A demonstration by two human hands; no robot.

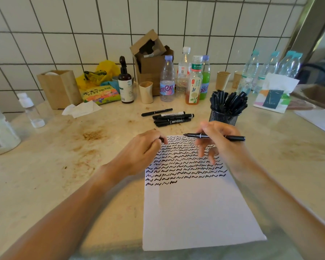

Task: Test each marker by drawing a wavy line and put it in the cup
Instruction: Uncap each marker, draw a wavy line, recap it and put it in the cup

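a slim black marker (216,136) is pinched between the thumb and fingers of the right hand (219,139), held above the far end of the paper (199,212); its long axis is laid almost level and runs left to right, with the uncapped tip pointed left and the tail pointed right, past the hand. the left hand (141,150) is rested on the paper's far left corner with the fingers curled in; a small dark piece, probably the cap, is glimpsed at the fingertips, but it cannot be told for sure what is gripped there. the white sheet is laid flat and smooth, its far third covered with rows of black wavy lines, its near part left blank. the black mesh cup (223,117) is stood upright just beyond the right hand, round and see-through in its wire weave, and is crowded with black markers fanned outwards. a loose pile of markers (172,118) is laid on the countertop (64,147) beyond the paper, between the two hands and to the left of the cup, with long axes mostly left to right. the counter is made of pale, glossy, stained stone. bare surface is seen left of the paper and between the paper's right edge and the counter's right side.
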